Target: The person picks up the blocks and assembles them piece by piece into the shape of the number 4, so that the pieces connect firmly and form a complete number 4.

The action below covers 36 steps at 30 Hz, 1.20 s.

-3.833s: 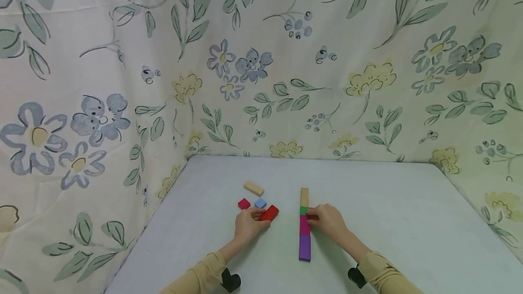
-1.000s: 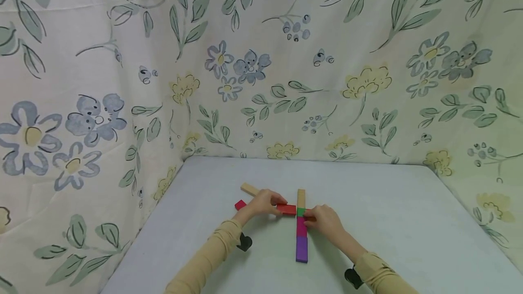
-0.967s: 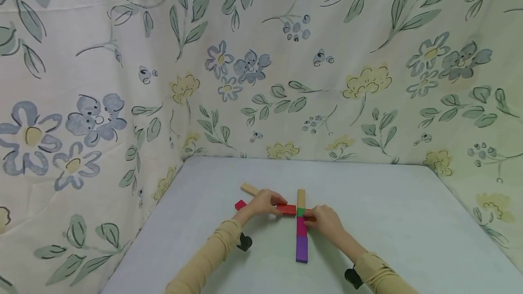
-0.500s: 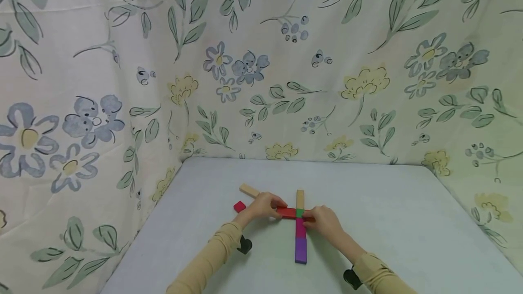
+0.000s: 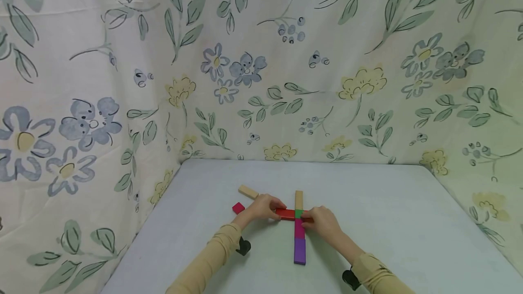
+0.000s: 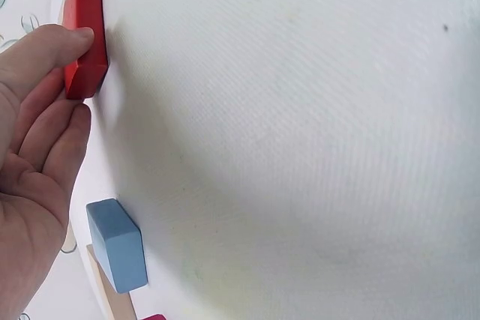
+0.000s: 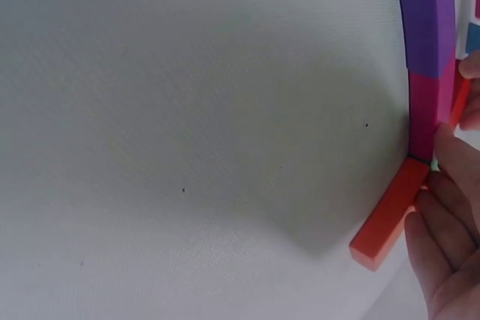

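A straight row of toy blocks lies on the table: a plain wooden block [image 5: 299, 199] at the far end, then a green block [image 5: 298, 213], a magenta block [image 5: 299, 228] and a purple block [image 5: 300, 251] nearest. My left hand [image 5: 263, 207] pinches a red block [image 5: 286, 214] whose right end meets the green block's left side. An orange block [image 7: 390, 215] juts out from the row's right side. My right hand [image 5: 323, 221] holds it beside the green block, the thumb tip at the magenta block and fingers on the far side.
Left of the row lie a loose wooden block [image 5: 248, 191] and a crimson block [image 5: 238, 208]. A blue block [image 6: 124, 249] shows in the left wrist view, hidden behind my left hand in the head view. A floral curtain [image 5: 278, 103] hangs behind the table.
My left hand has carried the red block rightward and turned it crosswise against the green block. My right hand has kept its place at the row.
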Available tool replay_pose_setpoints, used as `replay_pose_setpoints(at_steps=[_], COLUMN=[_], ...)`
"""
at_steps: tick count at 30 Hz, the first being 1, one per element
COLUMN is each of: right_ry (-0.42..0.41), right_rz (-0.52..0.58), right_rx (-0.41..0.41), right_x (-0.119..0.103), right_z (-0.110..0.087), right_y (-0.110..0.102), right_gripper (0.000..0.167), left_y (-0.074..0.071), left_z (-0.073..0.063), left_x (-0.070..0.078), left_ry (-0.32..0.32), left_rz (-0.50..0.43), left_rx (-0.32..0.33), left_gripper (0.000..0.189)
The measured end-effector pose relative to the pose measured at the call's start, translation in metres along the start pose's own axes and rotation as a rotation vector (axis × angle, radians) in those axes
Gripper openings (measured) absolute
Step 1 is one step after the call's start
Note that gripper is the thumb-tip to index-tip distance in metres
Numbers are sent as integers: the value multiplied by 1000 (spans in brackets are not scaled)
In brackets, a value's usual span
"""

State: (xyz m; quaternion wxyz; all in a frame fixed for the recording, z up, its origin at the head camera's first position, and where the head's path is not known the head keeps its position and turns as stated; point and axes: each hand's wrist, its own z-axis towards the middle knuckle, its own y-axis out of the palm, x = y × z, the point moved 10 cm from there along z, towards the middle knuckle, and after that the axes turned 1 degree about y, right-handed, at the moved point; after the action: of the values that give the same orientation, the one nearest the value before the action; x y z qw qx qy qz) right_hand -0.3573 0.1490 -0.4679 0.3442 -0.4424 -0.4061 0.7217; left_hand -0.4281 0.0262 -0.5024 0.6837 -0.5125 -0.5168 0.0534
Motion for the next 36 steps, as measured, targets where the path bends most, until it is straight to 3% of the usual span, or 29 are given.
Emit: replay_pose_setpoints(at_steps=[21, 36], right_ry=[-63, -46], right_rz=[-25, -21], right_rx=[12, 8], right_x=[-3, -2], right_z=[-1, 0], right_y=[-2, 1], right_gripper=[15, 14], left_y=[2, 3], left_z=[3, 2], left_x=[-3, -4], left_ry=[-6, -17], left_rz=[-41, -33], left_rx=[1, 7], left_gripper=[32, 36])
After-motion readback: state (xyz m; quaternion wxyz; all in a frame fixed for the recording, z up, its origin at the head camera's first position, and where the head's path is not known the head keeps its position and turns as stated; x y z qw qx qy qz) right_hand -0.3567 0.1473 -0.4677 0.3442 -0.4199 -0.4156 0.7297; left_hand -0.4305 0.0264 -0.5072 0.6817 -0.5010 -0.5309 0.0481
